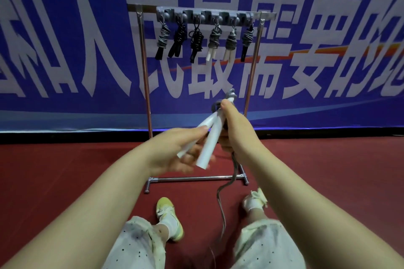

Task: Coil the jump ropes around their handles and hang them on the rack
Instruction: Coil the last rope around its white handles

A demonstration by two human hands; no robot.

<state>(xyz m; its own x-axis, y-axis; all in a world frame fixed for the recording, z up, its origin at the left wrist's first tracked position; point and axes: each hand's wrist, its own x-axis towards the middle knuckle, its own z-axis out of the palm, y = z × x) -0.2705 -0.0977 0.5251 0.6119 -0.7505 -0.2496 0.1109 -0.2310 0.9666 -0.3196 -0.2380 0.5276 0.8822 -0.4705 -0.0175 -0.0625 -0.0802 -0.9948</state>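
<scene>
Handles [207, 137], two white ones side by side, rest across the loosely spread fingers of the left hand [175, 150]; the right hand [234, 129] grips their upper ends and the grey rope [220, 199], which mostly trails to the red floor [65, 170], so coiling has barely begun. Beyond, six coiled ropes [213, 38] already hang on the rack [144, 72]; this one seems the last.
</scene>
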